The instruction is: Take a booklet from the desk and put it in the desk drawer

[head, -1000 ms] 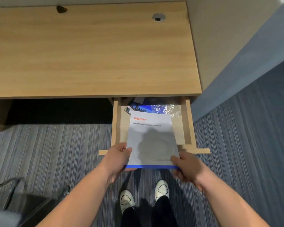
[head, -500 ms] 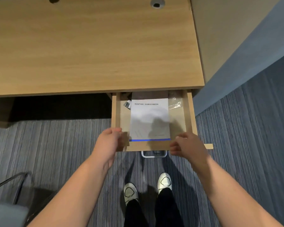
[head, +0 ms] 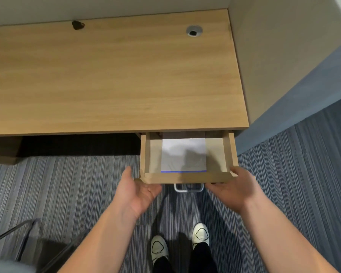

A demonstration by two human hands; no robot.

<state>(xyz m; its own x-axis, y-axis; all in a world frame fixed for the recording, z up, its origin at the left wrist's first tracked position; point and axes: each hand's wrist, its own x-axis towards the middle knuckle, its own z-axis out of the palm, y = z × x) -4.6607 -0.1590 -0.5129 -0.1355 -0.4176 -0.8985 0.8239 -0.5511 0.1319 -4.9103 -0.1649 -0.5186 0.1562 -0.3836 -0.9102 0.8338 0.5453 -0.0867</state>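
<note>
The white booklet [head: 183, 156] with a blue bottom stripe lies flat inside the wooden drawer [head: 185, 178], its far end hidden under the desk top [head: 106, 85]. The drawer sticks out only partway. My left hand [head: 138, 192] is palm-up against the left end of the drawer front, fingers tucked beneath it, thumb apart at the side. My right hand [head: 236, 188] holds the front's right corner, thumb on top and fingers underneath. A metal handle [head: 188, 188] hangs between my hands.
A beige and grey partition [head: 283, 56] closes off the desk's right side. A cable grommet [head: 194, 30] sits at the desk's back. A dark chair frame [head: 28, 233] stands at lower left. My feet [head: 179, 243] are on striped carpet below the drawer.
Both hands let go of the booklet, which now rests in the drawer. They moved to the drawer front, and the drawer has slid further in under the desk.
</note>
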